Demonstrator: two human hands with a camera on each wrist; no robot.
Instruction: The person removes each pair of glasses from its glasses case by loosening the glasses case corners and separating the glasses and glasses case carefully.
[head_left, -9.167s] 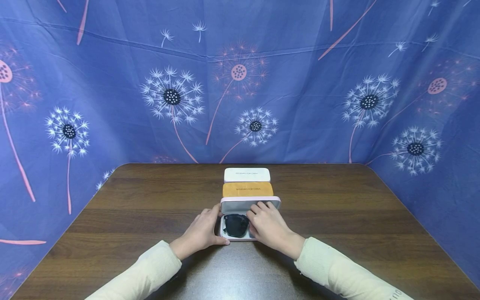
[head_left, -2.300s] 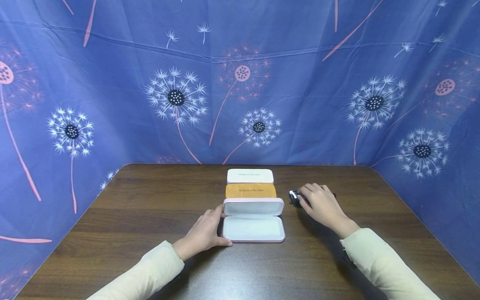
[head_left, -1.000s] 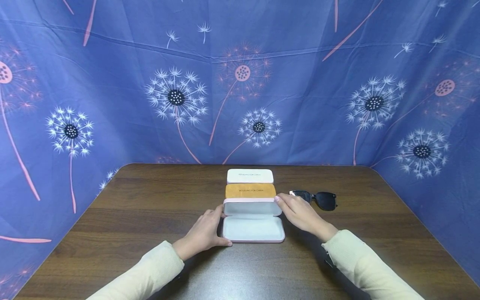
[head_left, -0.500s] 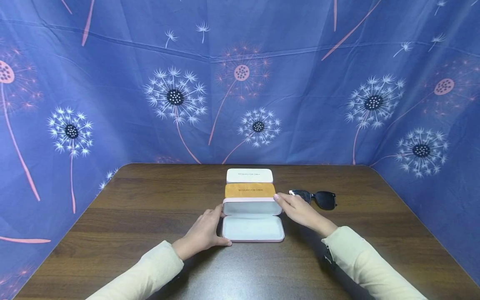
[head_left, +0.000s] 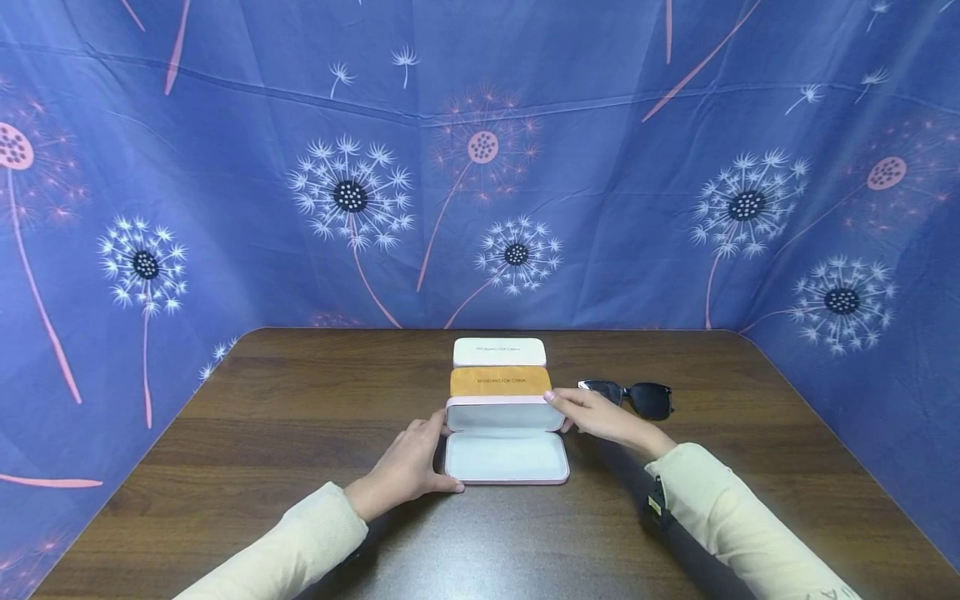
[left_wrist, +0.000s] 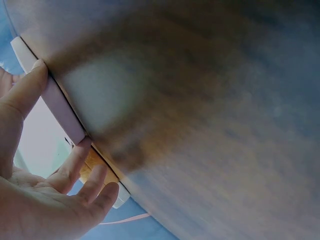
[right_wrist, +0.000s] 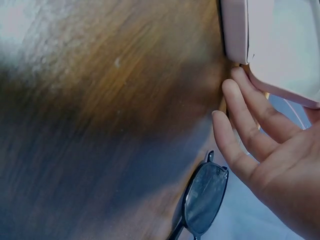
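A pale pink glasses case (head_left: 507, 457) with a whitish lining lies open on the table, its lid (head_left: 495, 415) standing up at the back. My left hand (head_left: 401, 467) spans the left end of the base, thumb at the front corner and index finger by the hinge, as the left wrist view shows. With my right hand (head_left: 611, 421) I hold the lid's right end, thumb at its top edge. In the right wrist view its fingertips (right_wrist: 231, 86) are near the hinge. Black sunglasses (head_left: 648, 402) with dark lenses lie unfolded just beyond that hand, which partly covers them.
Behind the open case lie a closed orange-yellow case (head_left: 498, 381) and a closed white case (head_left: 498, 352), both printed with lettering. The brown wooden table (head_left: 300, 383) ends at a blue curtain (head_left: 600, 167) with dandelion prints.
The sunglasses, first inside the case under my right hand, were set on the table to the right. My right hand then moved left to the lid. My left hand stayed on the case.
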